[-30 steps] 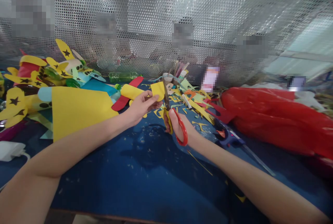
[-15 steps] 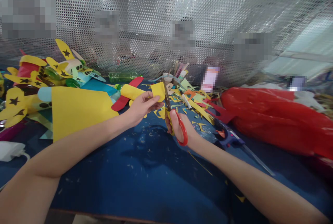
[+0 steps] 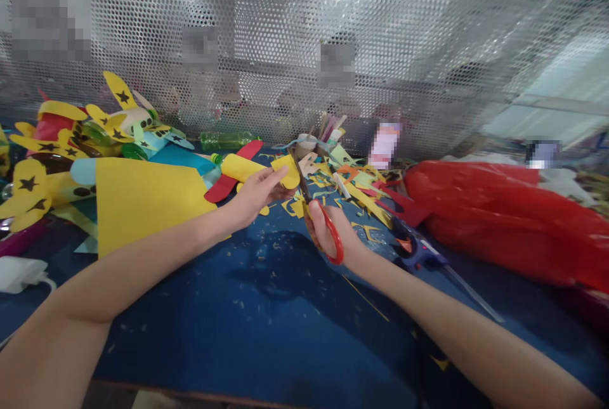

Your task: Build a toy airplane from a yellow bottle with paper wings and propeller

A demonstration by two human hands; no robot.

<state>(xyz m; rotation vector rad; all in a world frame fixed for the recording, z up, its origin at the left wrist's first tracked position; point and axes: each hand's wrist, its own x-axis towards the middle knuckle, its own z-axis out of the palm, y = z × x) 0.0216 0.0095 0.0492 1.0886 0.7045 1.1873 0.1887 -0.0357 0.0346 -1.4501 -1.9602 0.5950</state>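
Observation:
Between the thumb and fingers of my left hand (image 3: 259, 192) is a small piece of yellow paper (image 3: 291, 172) with a rounded edge. My right hand (image 3: 339, 231) grips a pair of scissors (image 3: 337, 241) by its red handle, thumb through the loop. The dark blades point up and away, against the right edge of the yellow piece. Beyond my left hand lies a yellow paper-covered bottle (image 3: 240, 168) with a red paper strip (image 3: 221, 189) across it. A large yellow sheet (image 3: 147, 200) rests left of my left forearm.
A blue glue gun (image 3: 421, 253) with a clear stick lies right of my right arm, by a red plastic bag (image 3: 504, 225). Paper scraps (image 3: 364, 190) litter the table's back. Bottle planes with stars (image 3: 124, 120) crowd the left, near a white adapter (image 3: 21, 274).
My left hand has tilted the yellow piece and shifted it slightly left. The scissor blades have swung a little to the left along its edge.

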